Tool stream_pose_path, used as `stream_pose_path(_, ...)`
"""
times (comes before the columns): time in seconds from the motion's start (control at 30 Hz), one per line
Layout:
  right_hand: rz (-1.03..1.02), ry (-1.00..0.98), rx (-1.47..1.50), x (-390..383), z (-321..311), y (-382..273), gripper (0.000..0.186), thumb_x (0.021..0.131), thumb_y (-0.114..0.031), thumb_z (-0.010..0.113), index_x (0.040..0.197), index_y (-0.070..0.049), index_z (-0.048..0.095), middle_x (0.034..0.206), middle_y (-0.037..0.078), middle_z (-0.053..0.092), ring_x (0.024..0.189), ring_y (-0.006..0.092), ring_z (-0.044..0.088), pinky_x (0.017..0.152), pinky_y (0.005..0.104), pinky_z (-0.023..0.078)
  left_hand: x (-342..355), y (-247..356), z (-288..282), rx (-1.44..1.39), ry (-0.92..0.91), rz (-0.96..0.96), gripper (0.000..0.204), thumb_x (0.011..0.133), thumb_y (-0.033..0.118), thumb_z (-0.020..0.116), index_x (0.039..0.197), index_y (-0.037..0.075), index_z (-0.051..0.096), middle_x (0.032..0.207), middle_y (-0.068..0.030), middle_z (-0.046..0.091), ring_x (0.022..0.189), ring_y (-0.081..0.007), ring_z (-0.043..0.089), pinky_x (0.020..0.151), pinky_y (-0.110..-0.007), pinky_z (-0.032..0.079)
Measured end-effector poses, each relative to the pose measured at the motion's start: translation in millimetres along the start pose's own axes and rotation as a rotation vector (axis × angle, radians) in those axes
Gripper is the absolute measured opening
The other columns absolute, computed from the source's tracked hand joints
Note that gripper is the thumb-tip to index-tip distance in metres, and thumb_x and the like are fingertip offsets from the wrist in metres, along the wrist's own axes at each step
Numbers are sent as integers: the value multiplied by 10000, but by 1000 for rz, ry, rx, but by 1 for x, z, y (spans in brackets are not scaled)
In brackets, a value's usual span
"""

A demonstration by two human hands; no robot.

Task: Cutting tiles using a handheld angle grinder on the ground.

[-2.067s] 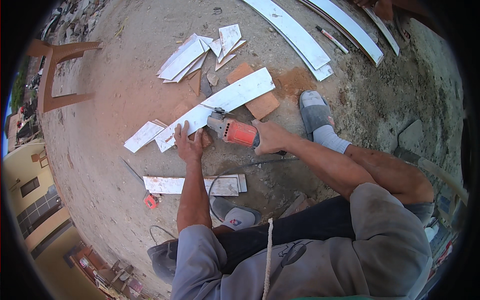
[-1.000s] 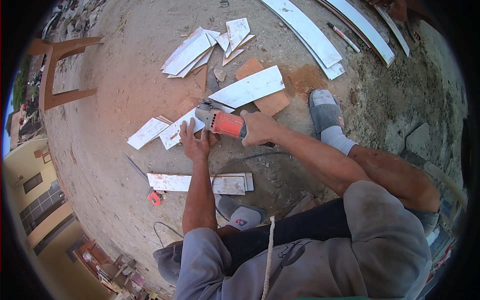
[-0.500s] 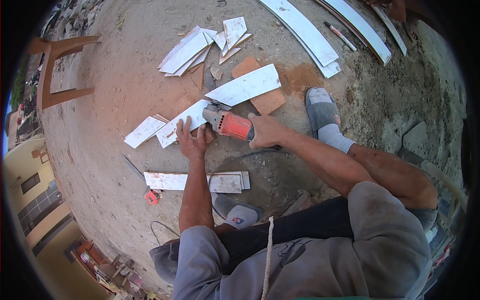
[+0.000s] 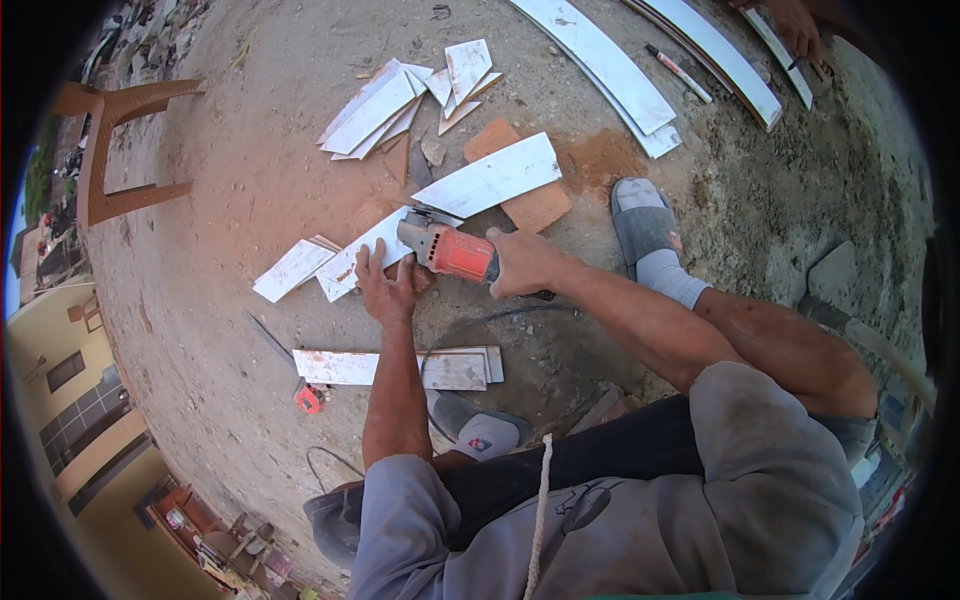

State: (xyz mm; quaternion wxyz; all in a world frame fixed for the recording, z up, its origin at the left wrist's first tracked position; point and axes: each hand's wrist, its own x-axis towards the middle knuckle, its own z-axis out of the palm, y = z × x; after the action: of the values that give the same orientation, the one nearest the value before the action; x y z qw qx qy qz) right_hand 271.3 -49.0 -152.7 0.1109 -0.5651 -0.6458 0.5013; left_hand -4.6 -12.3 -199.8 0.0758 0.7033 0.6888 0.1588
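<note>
My right hand [image 4: 527,262] is wrapped round the back of a red and grey angle grinder [image 4: 462,254]. The grinder's head and disc sit at the inner end of a white tile strip [image 4: 345,272]. My left hand [image 4: 385,287] lies on that strip with its fingers spread, the fingertips pressing near its lower edge. Another white tile strip [image 4: 492,178] slants up to the right just past the disc, resting on a reddish brick [image 4: 540,207]. Where the disc meets the tile is partly hidden by the grinder's head.
Tile offcuts [image 4: 372,112] lie beyond my hands. Stacked strips [image 4: 335,367] and a red tape measure [image 4: 309,400] lie nearer. Long strips [image 4: 600,70] and a marker [image 4: 680,73] are far right, near another person's hand [image 4: 795,25]. A brown chair [image 4: 95,150] stands left; a cable [image 4: 490,316] trails.
The grinder and my right hand have shifted slightly left along the tile. My left hand stays on the strip. At the far right, the other person's hand has come further into view over a strip.
</note>
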Motion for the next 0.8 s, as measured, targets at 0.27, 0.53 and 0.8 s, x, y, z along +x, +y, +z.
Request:
stream_pose_path(0.27, 50, -27, 1, -18, -2, 10, 635, 590, -269, 748, 1086, 60, 525, 960, 288, 653, 934, 429, 645, 814, 465, 523, 1, 0, 0, 5, -13, -20, 621, 764, 352, 796, 1325, 233, 558, 1423, -105, 446, 1349, -295, 407, 1083, -409, 387)
stream_pose_path(0.53, 5, 2, 11, -28, -14, -4, 696, 581, -270, 752, 1132, 78, 507, 948, 305, 638, 924, 457, 631, 817, 478, 507, 0, 5, 1, -11, 25, 1, 597, 768, 288, 792, 1315, 202, 570, 1418, -124, 459, 1348, -317, 406, 1096, -429, 364)
stream_pose_path(0.8, -101, 48, 72, -4, -39, -32, 696, 555, -287, 763, 1112, 56, 525, 939, 292, 641, 922, 432, 636, 824, 443, 506, -17, 51, 24, -49, 370, -214, 516, 796, 286, 767, 1195, 24, 571, 1225, -204, 551, 1104, -332, 550, 923, -450, 453)
